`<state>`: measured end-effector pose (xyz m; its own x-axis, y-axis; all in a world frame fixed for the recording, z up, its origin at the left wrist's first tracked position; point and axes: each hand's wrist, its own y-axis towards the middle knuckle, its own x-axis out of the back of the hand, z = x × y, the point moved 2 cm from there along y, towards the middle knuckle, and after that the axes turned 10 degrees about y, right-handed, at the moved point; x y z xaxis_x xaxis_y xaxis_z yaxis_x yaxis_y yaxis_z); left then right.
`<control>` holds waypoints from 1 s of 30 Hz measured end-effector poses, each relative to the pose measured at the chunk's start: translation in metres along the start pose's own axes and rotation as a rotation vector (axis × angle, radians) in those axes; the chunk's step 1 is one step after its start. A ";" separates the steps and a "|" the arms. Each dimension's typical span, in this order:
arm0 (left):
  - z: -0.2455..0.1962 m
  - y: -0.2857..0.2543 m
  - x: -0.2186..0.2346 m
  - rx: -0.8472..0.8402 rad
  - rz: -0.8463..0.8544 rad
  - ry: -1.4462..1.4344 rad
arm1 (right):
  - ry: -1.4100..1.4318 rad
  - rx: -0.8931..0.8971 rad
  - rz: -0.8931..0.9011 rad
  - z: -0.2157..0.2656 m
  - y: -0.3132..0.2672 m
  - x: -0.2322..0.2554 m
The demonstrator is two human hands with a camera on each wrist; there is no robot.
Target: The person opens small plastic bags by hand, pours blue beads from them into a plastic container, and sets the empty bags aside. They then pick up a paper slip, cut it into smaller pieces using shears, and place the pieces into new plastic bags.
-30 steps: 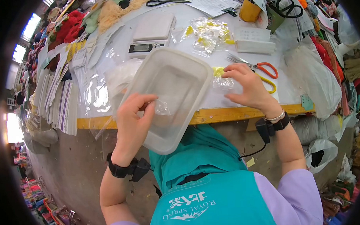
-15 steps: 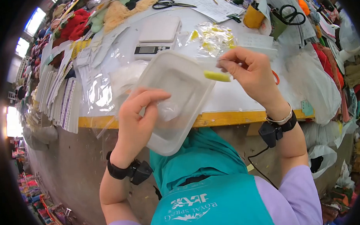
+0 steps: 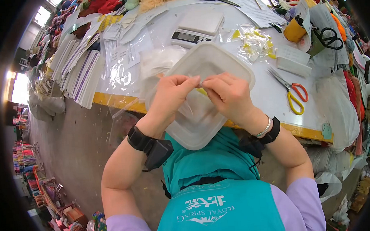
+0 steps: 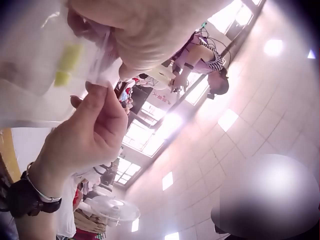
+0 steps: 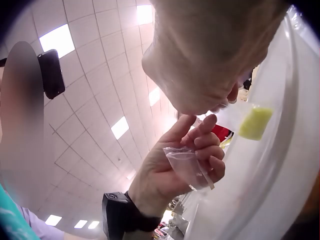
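Yellow pkt (image 5: 256,122) hangs over the tub (image 3: 194,135), R hand (image 3: 231,95) pinching its top btwn fingers. L hand (image 3: 168,93) meets it, fingers curled round an empty clear bag (image 5: 187,167). Pkt's prob. light, soft, slippery film; best held by the top edge. Half a sec ago hands were apart, pkt near the tub's rim.

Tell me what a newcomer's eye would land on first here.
Probably the two hands, left and right, meeting over a translucent tub with a yellow-green packet hanging at their fingertips. Next, the teal apron with white lettering, filling the bottom centre of the head view. Then the scissors with one orange and one yellow handle, on the table right of the tub.
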<state>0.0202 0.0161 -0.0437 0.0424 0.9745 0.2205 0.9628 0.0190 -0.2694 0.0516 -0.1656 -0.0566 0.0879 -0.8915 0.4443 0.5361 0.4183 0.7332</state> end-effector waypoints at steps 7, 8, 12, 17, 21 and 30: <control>0.012 0.012 0.003 0.099 0.103 0.062 | 0.141 -0.436 0.241 -0.003 -0.005 0.012; 0.011 0.014 0.004 0.094 0.119 0.088 | 0.180 -0.517 0.253 -0.007 -0.007 0.013; 0.004 0.014 -0.002 0.084 0.169 0.201 | 0.245 -0.602 0.323 -0.009 -0.005 0.014; 0.011 0.017 -0.007 0.067 0.164 0.258 | 0.303 -0.707 0.333 -0.011 -0.006 0.014; 0.012 0.022 -0.008 0.081 0.201 0.340 | 0.268 -0.723 0.361 -0.008 -0.002 0.015; 0.018 0.027 -0.015 -0.168 0.186 0.402 | 0.507 -0.963 0.302 -0.028 -0.005 0.007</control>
<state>0.0408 0.0056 -0.0709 0.2861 0.7931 0.5377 0.9576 -0.2163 -0.1904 0.0734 -0.1783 -0.0715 0.5365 -0.8360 0.1150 0.8400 0.5159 -0.1680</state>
